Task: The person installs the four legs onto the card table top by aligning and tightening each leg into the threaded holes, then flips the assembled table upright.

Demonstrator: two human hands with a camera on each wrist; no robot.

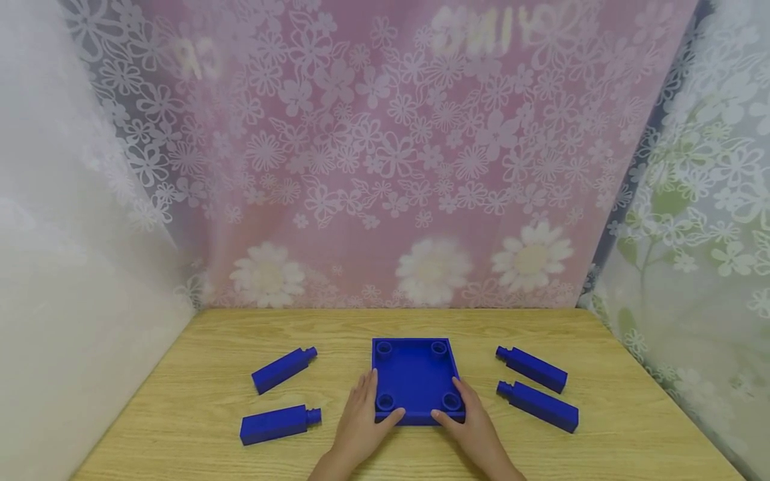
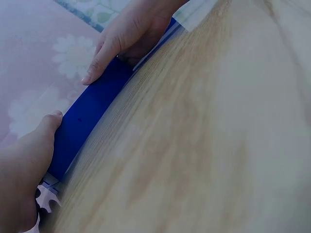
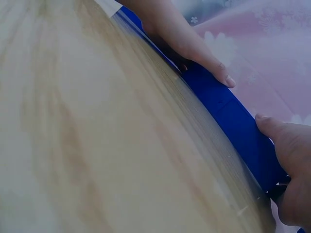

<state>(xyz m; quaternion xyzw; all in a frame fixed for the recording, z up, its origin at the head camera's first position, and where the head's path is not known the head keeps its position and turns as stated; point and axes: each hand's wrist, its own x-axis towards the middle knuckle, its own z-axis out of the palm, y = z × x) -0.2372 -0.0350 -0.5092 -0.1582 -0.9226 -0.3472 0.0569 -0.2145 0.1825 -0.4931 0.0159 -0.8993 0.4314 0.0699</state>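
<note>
A blue square tray (image 1: 418,377) with low walls and a round socket at each corner lies flat on the table. My left hand (image 1: 361,417) grips its near left corner, thumb over the front wall and fingers along the left side. At the near right corner, my right hand (image 1: 472,424) holds it the same way. The tray's front wall (image 2: 92,109) shows between both hands in the left wrist view, and again as a blue wall (image 3: 233,116) in the right wrist view. Fingers under or behind the walls are partly hidden.
Two blue square legs with grooved round ends lie left of the tray, one farther leg (image 1: 283,371) and one nearer leg (image 1: 277,423). To the right lie another upper leg (image 1: 535,369) and lower leg (image 1: 541,405). Floral curtains (image 1: 385,167) surround the wooden table (image 1: 198,374).
</note>
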